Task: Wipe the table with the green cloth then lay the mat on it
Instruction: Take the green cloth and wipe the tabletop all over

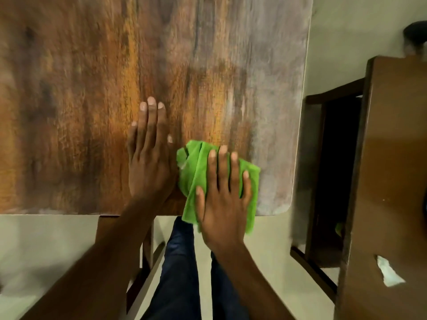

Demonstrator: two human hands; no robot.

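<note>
The wooden table (pixel 92 100) fills the upper left of the head view, its brown grain greyish and dusty towards the right edge. A crumpled green cloth (pixel 193 167) lies near the front right corner and hangs a little over the front edge. My right hand (pixel 223 195) presses flat on the cloth with straight fingers. Just left of the cloth, my left hand (pixel 150 153) rests flat on the bare wood, fingers together and pointing away from me. No mat is in view.
A dark wooden cabinet (pixel 388 181) stands to the right across a narrow strip of pale floor, with a white scrap of paper (pixel 388 272) stuck on it. Below the front edge are a table leg (pixel 147 245) and my legs in dark trousers (pixel 182 273).
</note>
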